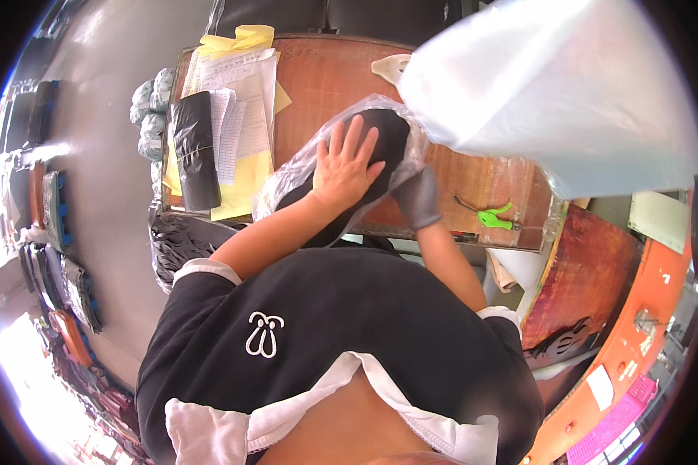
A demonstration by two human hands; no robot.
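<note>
Left hand (341,167) spread flat over one black bundle (388,130) in one clear bag (293,180), gloved right hand (417,198) at its edge, grip unclear

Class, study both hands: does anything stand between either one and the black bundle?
Clear plastic stands between the gray-gloved right hand and the black bundle. The left hand lies spread over the bundle; whether plastic runs beneath it is unclear. No other obstruction shows.
</note>
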